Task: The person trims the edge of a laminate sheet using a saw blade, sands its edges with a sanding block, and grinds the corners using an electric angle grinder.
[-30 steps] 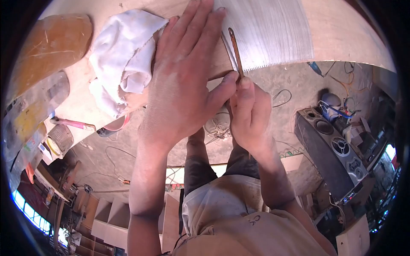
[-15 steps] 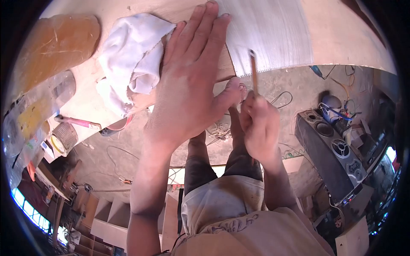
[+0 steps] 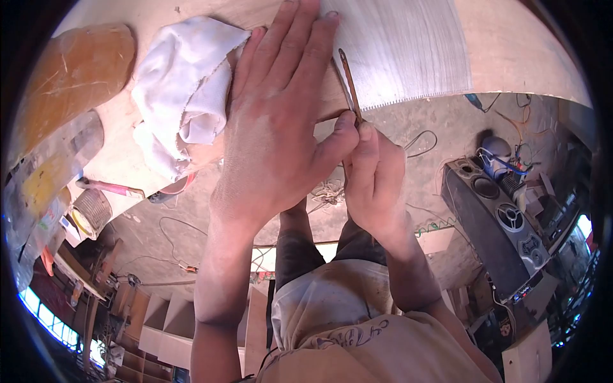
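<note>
My left hand lies flat on the board, fingers stretched out and thumb angled toward the right. Pinched in my right hand is a thin brown blade, like a hacksaw blade, with a hole near its rounded tip. It rests along the left edge of a pale grey wood-grain sheet, close to my left thumb. The sheet's near edge looks finely jagged. Just left of my left fingers sits a crumpled white cloth.
At the left are an amber plastic-looking container, a clear bottle, a brush with a pink handle and a tin can. A tall black speaker stands on the floor at right. Cables lie on the floor.
My right hand has moved up and left, bringing the blade from over the grey sheet to its left edge. My left hand stays flat, shifted slightly left in view.
</note>
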A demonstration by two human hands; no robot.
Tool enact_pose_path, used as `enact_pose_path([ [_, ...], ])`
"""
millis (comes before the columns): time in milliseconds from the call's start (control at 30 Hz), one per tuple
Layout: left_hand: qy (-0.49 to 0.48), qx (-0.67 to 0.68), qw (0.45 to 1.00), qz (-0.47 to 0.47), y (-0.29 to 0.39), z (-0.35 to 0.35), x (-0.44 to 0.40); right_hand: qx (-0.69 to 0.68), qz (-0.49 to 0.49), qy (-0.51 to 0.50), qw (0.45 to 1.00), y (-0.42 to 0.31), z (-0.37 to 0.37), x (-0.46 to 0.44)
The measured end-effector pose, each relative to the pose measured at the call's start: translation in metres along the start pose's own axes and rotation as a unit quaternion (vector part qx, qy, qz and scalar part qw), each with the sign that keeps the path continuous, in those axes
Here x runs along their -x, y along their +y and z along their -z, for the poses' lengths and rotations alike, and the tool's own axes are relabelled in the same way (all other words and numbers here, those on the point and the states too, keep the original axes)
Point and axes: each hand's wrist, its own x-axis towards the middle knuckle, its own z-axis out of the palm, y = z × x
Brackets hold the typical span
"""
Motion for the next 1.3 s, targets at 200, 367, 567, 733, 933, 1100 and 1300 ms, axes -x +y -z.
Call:
enact_pose_path([
  [200, -0.002, -0.001, 1.000, 0.001, 0.001, -0.001, 0.002, 0.029, -0.037, -0.008, 0.999, -0.001, -0.003, -0.001],
  [367, -0.005, -0.003, 1.000, 0.000, 0.001, -0.001, 0.002, -0.028, 0.036, 0.021, 0.999, 0.013, -0.003, 0.003],
  [567, -0.008, -0.006, 1.000, -0.002, 0.001, -0.003, 0.004, -0.040, -0.033, -0.021, 0.998, 0.001, 0.002, -0.002],
  [733, -0.008, -0.005, 1.000, 0.000, 0.000, -0.002, 0.005, -0.020, -0.025, -0.025, 0.999, 0.001, 0.002, -0.003],
  [933, -0.011, -0.006, 1.000, 0.000, 0.000, -0.001, 0.007, 0.038, -0.011, -0.006, 0.999, -0.002, -0.002, -0.004],
  [1100, -0.013, -0.005, 1.000, -0.001, -0.001, 0.002, 0.007, 0.049, -0.009, 0.008, 0.999, -0.002, -0.005, -0.004],
  [1300, -0.020, -0.007, 1.000, -0.002, -0.001, 0.004, 0.005, -0.005, 0.034, 0.021, 0.999, 0.024, -0.005, 0.034],
])
